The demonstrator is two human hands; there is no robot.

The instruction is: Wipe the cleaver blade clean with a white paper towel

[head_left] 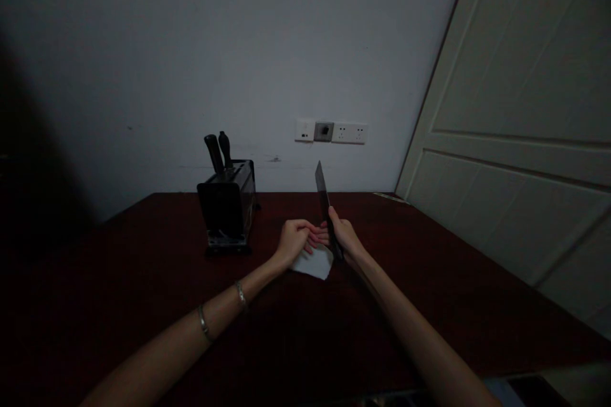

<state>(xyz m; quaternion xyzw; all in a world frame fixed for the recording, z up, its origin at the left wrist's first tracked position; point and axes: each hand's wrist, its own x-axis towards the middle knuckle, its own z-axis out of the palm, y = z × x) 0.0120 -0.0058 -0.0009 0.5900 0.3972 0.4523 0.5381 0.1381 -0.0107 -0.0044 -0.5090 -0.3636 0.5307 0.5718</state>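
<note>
In the head view, the right hand point(347, 238) grasps a knife point(323, 184), blade upward. Beside it, the left hand point(293, 241) curls over a white sheet point(313, 264); I cannot tell whether it grips this. Left of that hand stands a knife block point(220, 211), any lettering too dark to read.

right hand point(345, 236): holds knife point(323, 192) | left hand point(293, 241): at white sheet point(314, 264)
</note>
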